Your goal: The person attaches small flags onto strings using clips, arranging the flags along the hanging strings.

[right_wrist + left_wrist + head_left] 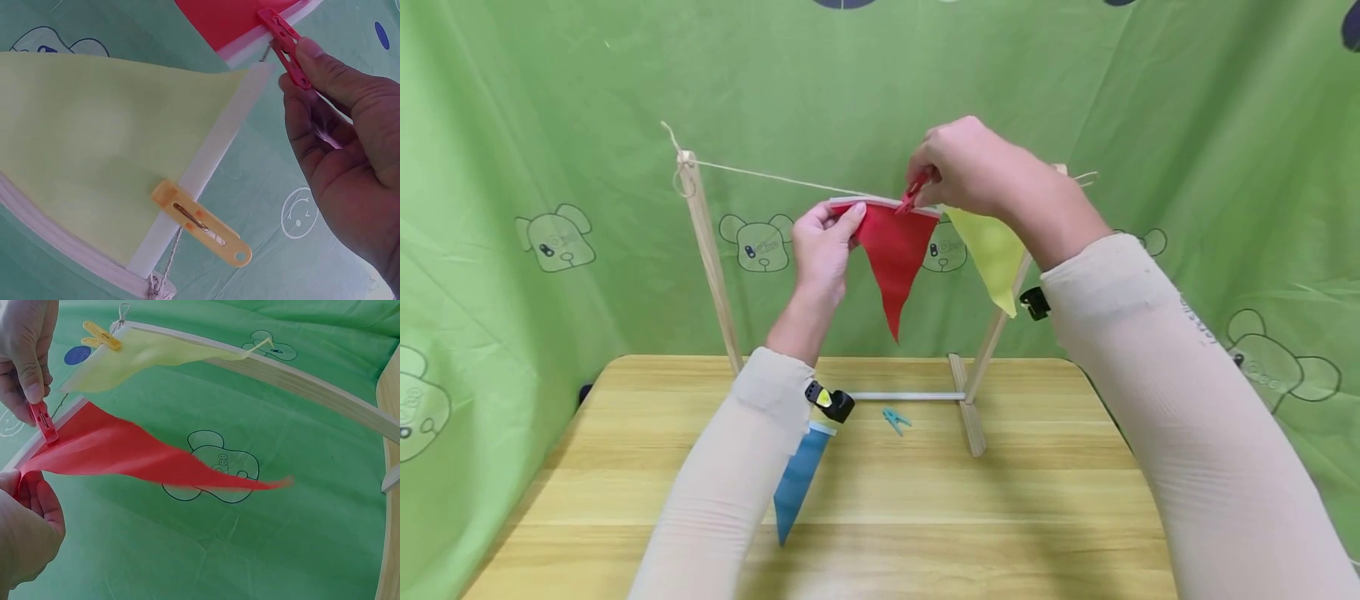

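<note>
A red pennant [898, 258] with a white top band hangs at the string [775, 177], its tip pointing down. My left hand [823, 250] pinches the band's left end between thumb and fingers. Above the band's right part, my right hand [966, 162] pinches a red clothespin [286, 47] by its handle end. The clothespin's jaws lie over the white band and red cloth. Beside it a yellow pennant [988, 254] hangs from the string, held by a yellow-orange clothespin [201, 223] near the right post.
Two wooden posts, the left post [709, 258] and right post [992, 350], carry the string. A light crossbar [910, 396] runs low between them. On the wooden table [925, 517] lie a teal clothespin [896, 420] and a blue pennant [802, 483], partly under my left forearm. Green cloth surrounds everything.
</note>
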The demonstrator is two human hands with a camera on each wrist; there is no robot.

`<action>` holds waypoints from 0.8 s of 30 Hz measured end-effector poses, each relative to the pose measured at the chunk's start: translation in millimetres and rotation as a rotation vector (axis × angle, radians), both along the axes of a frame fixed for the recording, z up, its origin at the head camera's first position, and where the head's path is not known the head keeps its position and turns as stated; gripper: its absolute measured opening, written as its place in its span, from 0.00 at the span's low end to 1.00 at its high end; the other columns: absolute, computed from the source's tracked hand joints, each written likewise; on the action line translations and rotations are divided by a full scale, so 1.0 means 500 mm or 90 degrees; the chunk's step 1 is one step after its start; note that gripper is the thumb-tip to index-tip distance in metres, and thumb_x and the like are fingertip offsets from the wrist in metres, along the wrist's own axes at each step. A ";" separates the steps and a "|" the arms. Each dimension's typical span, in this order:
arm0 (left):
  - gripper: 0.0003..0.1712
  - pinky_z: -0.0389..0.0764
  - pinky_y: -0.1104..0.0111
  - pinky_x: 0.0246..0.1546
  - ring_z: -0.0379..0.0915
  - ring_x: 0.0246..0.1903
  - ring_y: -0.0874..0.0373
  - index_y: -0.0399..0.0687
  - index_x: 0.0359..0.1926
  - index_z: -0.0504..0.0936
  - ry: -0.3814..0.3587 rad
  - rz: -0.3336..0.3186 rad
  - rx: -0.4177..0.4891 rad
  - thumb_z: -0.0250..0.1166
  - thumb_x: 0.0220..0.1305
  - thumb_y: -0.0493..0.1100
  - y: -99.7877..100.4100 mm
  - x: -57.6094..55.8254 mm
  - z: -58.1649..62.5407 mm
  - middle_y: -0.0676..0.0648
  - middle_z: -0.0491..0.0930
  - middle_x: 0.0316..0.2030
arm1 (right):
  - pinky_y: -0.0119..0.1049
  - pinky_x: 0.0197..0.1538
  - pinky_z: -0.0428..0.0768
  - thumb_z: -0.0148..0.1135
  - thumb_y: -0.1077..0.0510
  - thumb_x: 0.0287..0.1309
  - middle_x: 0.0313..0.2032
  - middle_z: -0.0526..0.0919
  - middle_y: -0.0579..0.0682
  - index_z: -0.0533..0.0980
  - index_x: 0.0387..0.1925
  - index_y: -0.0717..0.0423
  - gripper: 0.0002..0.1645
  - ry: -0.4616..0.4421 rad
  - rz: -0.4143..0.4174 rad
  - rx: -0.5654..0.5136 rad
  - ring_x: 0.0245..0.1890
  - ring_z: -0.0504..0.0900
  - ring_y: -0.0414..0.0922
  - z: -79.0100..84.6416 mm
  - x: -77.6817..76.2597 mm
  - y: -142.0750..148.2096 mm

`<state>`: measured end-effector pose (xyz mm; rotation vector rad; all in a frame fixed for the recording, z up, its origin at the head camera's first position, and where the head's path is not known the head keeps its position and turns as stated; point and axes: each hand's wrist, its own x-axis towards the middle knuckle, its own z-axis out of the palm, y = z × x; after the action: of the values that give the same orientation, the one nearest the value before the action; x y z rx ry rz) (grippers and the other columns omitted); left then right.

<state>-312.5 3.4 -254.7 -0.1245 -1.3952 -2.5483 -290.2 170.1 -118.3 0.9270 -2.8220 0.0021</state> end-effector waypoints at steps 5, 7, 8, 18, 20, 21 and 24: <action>0.10 0.88 0.68 0.42 0.84 0.33 0.57 0.33 0.47 0.85 -0.001 0.001 0.010 0.69 0.66 0.30 -0.001 -0.001 -0.001 0.43 0.85 0.36 | 0.46 0.52 0.84 0.70 0.61 0.64 0.48 0.84 0.60 0.85 0.49 0.62 0.14 -0.022 -0.013 -0.007 0.47 0.81 0.53 -0.002 0.002 0.000; 0.10 0.88 0.68 0.42 0.84 0.33 0.57 0.33 0.48 0.85 -0.002 0.001 0.009 0.69 0.66 0.30 -0.002 -0.002 -0.002 0.43 0.85 0.36 | 0.47 0.53 0.83 0.69 0.61 0.65 0.50 0.82 0.61 0.83 0.53 0.62 0.16 -0.031 -0.020 -0.013 0.48 0.80 0.54 -0.003 0.001 -0.001; 0.10 0.88 0.68 0.43 0.84 0.34 0.57 0.33 0.48 0.85 -0.002 0.001 0.010 0.69 0.66 0.30 -0.002 -0.002 -0.003 0.43 0.85 0.36 | 0.47 0.53 0.83 0.68 0.61 0.66 0.51 0.81 0.61 0.82 0.55 0.62 0.17 -0.036 -0.024 -0.016 0.49 0.80 0.54 -0.003 0.000 -0.001; 0.11 0.89 0.66 0.44 0.84 0.34 0.56 0.30 0.50 0.83 0.009 0.001 0.000 0.67 0.67 0.30 -0.008 -0.003 -0.012 0.44 0.84 0.36 | 0.47 0.53 0.81 0.67 0.59 0.67 0.50 0.80 0.59 0.79 0.56 0.62 0.19 -0.007 -0.028 -0.046 0.49 0.76 0.54 -0.012 0.000 -0.003; 0.11 0.89 0.66 0.44 0.84 0.35 0.56 0.31 0.50 0.83 0.012 0.000 -0.007 0.67 0.68 0.30 -0.010 -0.003 -0.013 0.44 0.84 0.36 | 0.47 0.54 0.81 0.67 0.59 0.67 0.51 0.81 0.59 0.79 0.56 0.62 0.19 -0.001 -0.024 -0.058 0.50 0.78 0.54 -0.016 0.000 -0.002; 0.10 0.89 0.66 0.45 0.84 0.35 0.56 0.31 0.50 0.83 0.015 0.000 -0.010 0.66 0.68 0.30 -0.011 -0.002 -0.013 0.44 0.84 0.36 | 0.47 0.55 0.82 0.67 0.59 0.67 0.51 0.81 0.59 0.79 0.56 0.63 0.19 0.001 -0.022 -0.063 0.50 0.78 0.54 -0.018 0.000 -0.001; 0.10 0.89 0.66 0.45 0.84 0.36 0.56 0.32 0.50 0.82 0.023 0.001 -0.019 0.65 0.69 0.30 -0.014 -0.003 -0.015 0.44 0.84 0.37 | 0.48 0.57 0.83 0.67 0.59 0.68 0.52 0.81 0.59 0.79 0.57 0.63 0.20 0.005 -0.021 -0.077 0.52 0.79 0.54 -0.024 0.000 -0.001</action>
<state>-313.9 -3.8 -262.4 -0.1738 -1.4204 -2.5120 -290.2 169.6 -130.3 0.8525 -2.7940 0.1616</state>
